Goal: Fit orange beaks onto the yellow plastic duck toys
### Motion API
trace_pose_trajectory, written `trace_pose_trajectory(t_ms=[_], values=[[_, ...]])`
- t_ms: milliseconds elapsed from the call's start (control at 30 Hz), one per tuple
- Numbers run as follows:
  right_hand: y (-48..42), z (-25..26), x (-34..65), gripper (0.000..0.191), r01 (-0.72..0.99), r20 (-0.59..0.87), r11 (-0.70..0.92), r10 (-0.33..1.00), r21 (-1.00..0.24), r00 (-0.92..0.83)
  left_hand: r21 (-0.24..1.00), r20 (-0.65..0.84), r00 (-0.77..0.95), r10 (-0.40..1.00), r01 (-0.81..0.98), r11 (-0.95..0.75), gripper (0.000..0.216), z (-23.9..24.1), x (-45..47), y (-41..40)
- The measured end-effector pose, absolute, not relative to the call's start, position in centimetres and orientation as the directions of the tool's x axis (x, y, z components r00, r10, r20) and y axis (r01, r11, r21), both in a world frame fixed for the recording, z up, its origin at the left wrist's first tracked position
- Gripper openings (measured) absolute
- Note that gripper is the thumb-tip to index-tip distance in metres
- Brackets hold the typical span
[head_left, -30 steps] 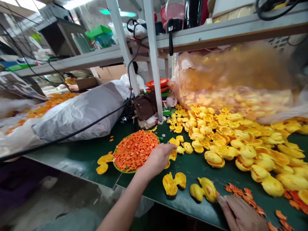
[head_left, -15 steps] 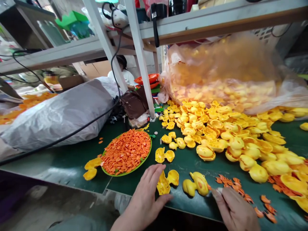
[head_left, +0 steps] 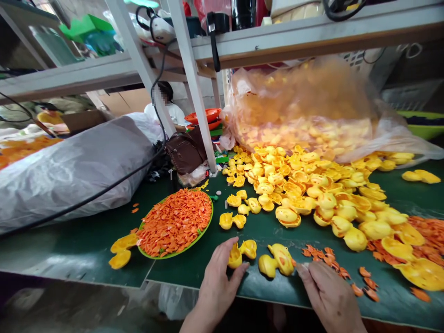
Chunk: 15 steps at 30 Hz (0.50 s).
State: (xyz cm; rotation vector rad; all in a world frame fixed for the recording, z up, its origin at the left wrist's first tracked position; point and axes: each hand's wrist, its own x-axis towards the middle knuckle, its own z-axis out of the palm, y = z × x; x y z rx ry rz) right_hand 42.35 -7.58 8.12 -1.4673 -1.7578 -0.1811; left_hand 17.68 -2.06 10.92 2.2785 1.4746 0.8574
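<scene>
My left hand (head_left: 220, 280) curves around the body of a hollow yellow duck shell half (head_left: 249, 249), its inside facing up between thumb and fingers. Just right of it, another yellow duck shell (head_left: 282, 259) lies with its rounded outer side up. A small orange piece (head_left: 293, 262) shows at that shell's right end. There my right hand (head_left: 328, 291) is closed in a pinch, and what its fingertips hold is too small to make out. Several loose orange pieces (head_left: 326, 259) are scattered beyond the right hand.
A green-rimmed plate (head_left: 187, 240) heaped with orange pieces stands on the left. Many duck shells (head_left: 294, 180) spill from a clear plastic bag (head_left: 312, 106). A black cable (head_left: 104, 189) crosses a grey sack (head_left: 79, 162). Beyond a white post (head_left: 192, 88) sits a person (head_left: 169, 111).
My left hand has moved in around the duck shell half, which now looks tilted. My right hand keeps its pinch near the other shell. The whole view has shifted a little.
</scene>
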Motion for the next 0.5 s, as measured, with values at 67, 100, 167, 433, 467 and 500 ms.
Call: trace_pose_trajectory(t_ms=[67,100,167,433,467,500], values=[[-7.6,8.2,42.3,0.034,0.875,0.665,0.315,0.746,-0.369,0.012,0.525,0.347,0.289,0.892,0.729,-0.44,0.042,10.8,17.8,-2.1],[-7.6,8.2,42.3,0.033,0.876,0.669,0.315,0.744,-0.365,0.011,0.518,0.361,0.28,0.889,0.733,-0.441,0.041,10.8,18.0,-2.2],[-7.6,8.2,42.2,0.033,0.881,0.674,0.312,0.739,-0.357,0.011,0.502,0.392,0.255,0.884,0.746,-0.438,0.038,10.8,18.3,-2.3],[-7.6,7.9,42.2,0.034,0.893,0.69,0.284,0.723,-0.349,0.04,0.391,0.542,0.22,0.811,0.788,-0.475,0.029,9.8,19.2,-2.6],[-7.6,7.9,42.2,0.034,0.895,0.69,0.282,0.722,-0.345,0.038,0.377,0.564,0.219,0.796,0.789,-0.485,0.031,9.7,19.2,-2.6],[-7.6,7.9,42.2,0.034,0.898,0.689,0.279,0.724,-0.341,0.036,0.364,0.584,0.218,0.782,0.79,-0.493,0.032,9.5,19.2,-2.5]])
